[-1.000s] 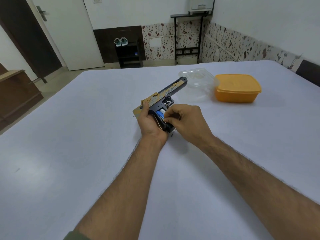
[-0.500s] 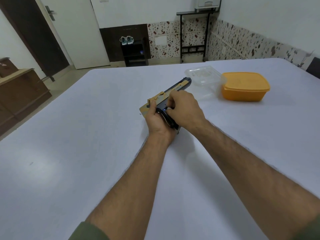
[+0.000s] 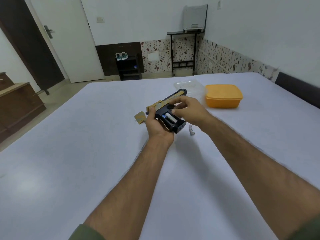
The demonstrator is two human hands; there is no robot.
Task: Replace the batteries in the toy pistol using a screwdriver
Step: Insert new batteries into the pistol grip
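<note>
Now the left hand [image 3: 158,126] grips the toy pistol [image 3: 168,111] just above the table [image 3: 86,153], grip bay open with a battery [image 3: 171,118] seated, right hand [image 3: 187,110] hovering loose-fingered and empty — press that cell flat, check polarity.

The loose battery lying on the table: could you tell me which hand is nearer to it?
Right. The right hand hovers just above and beyond the loose battery; the left hand, gripping the toy pistol, sits on its far side.
</note>
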